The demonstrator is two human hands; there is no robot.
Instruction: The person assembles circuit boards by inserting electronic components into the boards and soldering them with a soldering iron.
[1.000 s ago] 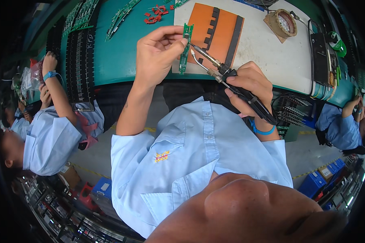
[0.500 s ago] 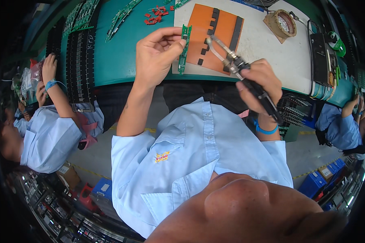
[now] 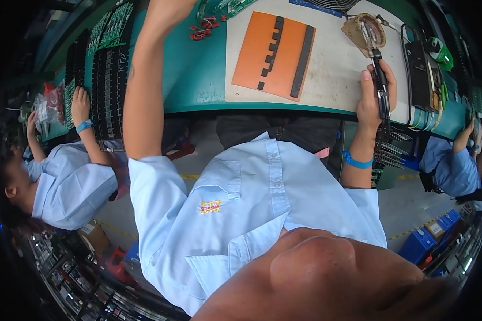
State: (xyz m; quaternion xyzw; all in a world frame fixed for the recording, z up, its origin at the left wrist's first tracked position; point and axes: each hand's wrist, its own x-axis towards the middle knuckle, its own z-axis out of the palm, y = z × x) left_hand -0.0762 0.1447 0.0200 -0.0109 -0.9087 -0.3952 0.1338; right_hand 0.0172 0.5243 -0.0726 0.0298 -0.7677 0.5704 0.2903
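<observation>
Since the earlier frame, the right hand has swung from over the orange panel to the far right, and the left hand, which pinched a slim green circuit board beside that panel, has gone up to the top edge. The right hand is wrapped around a black-handled, metal-tipped soldering tool, its front end at the mouth of a round, brown, thick-walled bowl; whether the tip touches the inside is hard to tell. The left hand's fingers are out of frame, so I cannot tell what they grip.

The step in hand looks like a pause from soldering, tending or parking the tip; the next move seems to call for a steady wrist, keeping hot metal off the rim.

The flat orange panel carries matte black strips, one notched, on a scuffed white sheet over the smooth green tabletop. Small glossy red components lie loosely heaped.
</observation>
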